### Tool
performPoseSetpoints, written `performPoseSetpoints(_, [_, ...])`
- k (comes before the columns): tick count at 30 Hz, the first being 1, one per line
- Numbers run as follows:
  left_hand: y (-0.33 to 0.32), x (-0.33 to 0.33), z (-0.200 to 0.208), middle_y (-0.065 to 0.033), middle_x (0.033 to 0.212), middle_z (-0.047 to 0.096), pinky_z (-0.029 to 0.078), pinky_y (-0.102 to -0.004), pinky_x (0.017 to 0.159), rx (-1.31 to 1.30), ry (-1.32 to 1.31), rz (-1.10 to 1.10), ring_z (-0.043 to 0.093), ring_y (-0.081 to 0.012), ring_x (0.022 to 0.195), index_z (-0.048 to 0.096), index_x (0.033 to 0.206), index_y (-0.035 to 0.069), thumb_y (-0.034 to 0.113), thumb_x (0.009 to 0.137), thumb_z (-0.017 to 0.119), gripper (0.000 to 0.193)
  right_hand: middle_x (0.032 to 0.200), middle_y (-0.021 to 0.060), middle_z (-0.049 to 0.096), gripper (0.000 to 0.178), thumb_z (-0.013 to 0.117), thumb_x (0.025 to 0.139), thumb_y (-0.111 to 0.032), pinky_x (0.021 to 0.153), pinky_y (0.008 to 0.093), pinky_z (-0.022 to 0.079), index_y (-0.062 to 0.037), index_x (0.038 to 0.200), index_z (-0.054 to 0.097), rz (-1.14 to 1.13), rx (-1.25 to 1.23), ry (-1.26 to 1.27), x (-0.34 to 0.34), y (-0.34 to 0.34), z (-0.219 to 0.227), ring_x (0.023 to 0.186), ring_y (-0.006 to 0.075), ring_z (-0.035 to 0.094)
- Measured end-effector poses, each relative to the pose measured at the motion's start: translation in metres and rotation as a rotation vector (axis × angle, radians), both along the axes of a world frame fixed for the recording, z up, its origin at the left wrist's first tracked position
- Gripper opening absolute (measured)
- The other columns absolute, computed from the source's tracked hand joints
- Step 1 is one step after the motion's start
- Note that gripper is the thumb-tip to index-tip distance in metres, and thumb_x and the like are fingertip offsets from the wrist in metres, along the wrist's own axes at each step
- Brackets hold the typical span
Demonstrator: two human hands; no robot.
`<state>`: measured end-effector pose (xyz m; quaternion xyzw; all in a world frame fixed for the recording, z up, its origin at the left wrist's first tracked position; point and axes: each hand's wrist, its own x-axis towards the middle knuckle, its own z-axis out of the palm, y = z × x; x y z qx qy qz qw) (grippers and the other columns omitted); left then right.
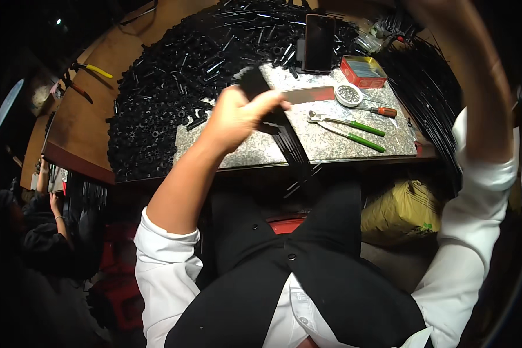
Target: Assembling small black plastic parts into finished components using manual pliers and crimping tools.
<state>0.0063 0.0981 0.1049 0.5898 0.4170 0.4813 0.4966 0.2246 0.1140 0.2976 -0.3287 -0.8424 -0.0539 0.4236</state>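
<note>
Bundle of black rods point(290, 142) runs from 11 to 5 o'clock across the table point(354, 148) edge; left hand point(238, 116) is closed around its upper end. Right hand is out of view.

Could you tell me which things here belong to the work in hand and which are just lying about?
In hand: left hand gripping bundle of thin black rods.
Lying about: green-handled pliers, red-handled screwdriver, red tin box, black phone.

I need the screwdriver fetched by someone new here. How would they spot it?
Find the speckled stone slab on the bench. Near its far right edge, beside the round tin, lies the screwdriver. Its orange-red handle sets it apart from the green-handled pliers.
</note>
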Motion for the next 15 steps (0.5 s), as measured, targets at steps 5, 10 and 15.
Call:
performPoseSetpoints(5, [-0.018,-0.029,-0.061,-0.0176,0.101,0.065,0.059,-0.0368,0.066,-0.193,-0.484,0.391,0.067,-0.0228,0.083,0.058,0.102,-0.003,0.024,0.093,0.057,0.028,0.100,0.0083,0.057,0.036,0.050,0.093,-0.006,0.069,0.0272,0.052,-0.0001,0.129,0.045,0.698,-1.288,0.342,-0.018,-0.045,-0.190,0.078,0.0138,0.061])
performPoseSetpoints(10, [-0.034,-0.016,-0.090,-0.0174,0.105,0.064,0.059,-0.0367,0.067,-0.176,-0.714,0.531,0.066,-0.0228,0.083,0.057,0.104,-0.002,0.024,0.095,0.053,0.027,0.101,0.0124,0.055,0.052,0.045,0.099,-0.033,0.062,0.0296,0.054,0.0018,0.134,0.030,0.704,-1.732,0.968,-0.056,-0.072,-0.298,0.069,0.0168,0.060])
performPoseSetpoints(15, [-0.049,0.004,-0.103,-0.0158,0.109,0.062,0.059,-0.0371,0.070,-0.204,-0.792,0.533,0.065,-0.0231,0.089,0.056,0.108,0.001,0.026,0.097,0.049,0.028,0.081,0.0091,0.058,0.057,0.038,0.098,-0.046,0.056,0.0289,0.050,0.0058,0.120,0.048,0.523,-1.498,1.428,-0.077,-0.043,-0.299,0.065,0.0157,0.056])
